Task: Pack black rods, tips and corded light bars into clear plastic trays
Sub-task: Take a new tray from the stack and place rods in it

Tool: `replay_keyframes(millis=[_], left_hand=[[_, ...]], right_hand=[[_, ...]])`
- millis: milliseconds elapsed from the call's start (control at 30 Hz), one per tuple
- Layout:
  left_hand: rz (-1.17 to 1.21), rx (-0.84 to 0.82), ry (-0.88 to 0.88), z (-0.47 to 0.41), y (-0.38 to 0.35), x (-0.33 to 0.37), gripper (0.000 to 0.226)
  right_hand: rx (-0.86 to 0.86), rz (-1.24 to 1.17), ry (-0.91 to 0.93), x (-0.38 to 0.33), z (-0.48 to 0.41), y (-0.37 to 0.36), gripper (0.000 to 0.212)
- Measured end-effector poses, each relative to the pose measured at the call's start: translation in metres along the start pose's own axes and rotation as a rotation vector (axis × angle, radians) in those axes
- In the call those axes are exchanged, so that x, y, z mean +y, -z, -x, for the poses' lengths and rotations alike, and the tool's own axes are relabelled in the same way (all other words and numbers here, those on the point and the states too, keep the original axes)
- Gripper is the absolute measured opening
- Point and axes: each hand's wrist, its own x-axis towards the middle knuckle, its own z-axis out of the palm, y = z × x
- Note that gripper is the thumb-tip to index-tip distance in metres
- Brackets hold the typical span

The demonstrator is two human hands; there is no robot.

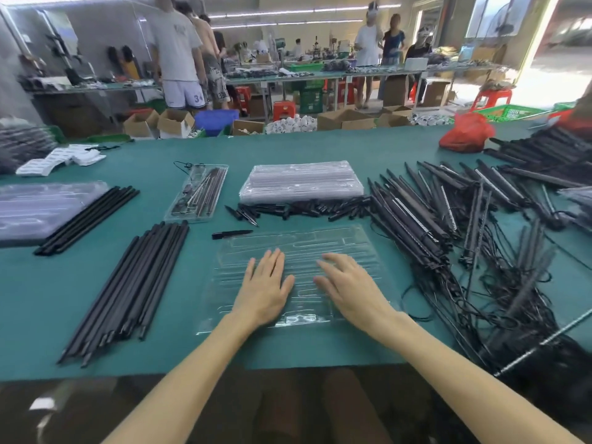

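An empty clear plastic tray [362,248] lies flat on the green table in front of me. My left hand [264,288] and my right hand [350,288] rest on it side by side, palms down with fingers straight. A bundle of long black rods [134,283] lies to the left of the tray. Small black tips [304,209] form a heap just beyond it, and one tip [230,234] lies alone near the tray's far left corner. Corded light bars [448,219] are piled in a tangle on the right.
A stack of empty clear trays [301,182] sits behind the tips. A packed tray [198,193] lies at the middle left. More rods [89,219] lean on another tray stack [38,209] at far left. A red bag [466,133] sits at the back right. People stand at benches beyond.
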Motion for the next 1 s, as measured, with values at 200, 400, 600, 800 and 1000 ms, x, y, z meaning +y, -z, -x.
replay_keyframes(millis=[200,400,600,800,1000], left_hand=[[-0.002,-0.025,-0.007,-0.001,-0.003,-0.003,0.066],[0.002,-0.006,-0.010,-0.004,-0.006,-0.005,0.068],[-0.007,-0.004,-0.014,-0.006,-0.009,-0.004,0.068],[-0.004,-0.024,-0.009,-0.004,-0.006,-0.001,0.067],[0.020,-0.012,-0.008,-0.004,-0.005,-0.001,0.067]], right_hand=[[-0.247,0.273,-0.171,0.037,-0.007,-0.031,0.071],[-0.211,0.259,-0.166,0.042,-0.009,-0.036,0.072],[-0.212,0.266,-0.170,0.045,-0.008,-0.037,0.071],[-0.220,0.272,-0.175,0.048,-0.008,-0.037,0.069],[-0.227,0.273,-0.182,0.046,-0.009,-0.036,0.068]])
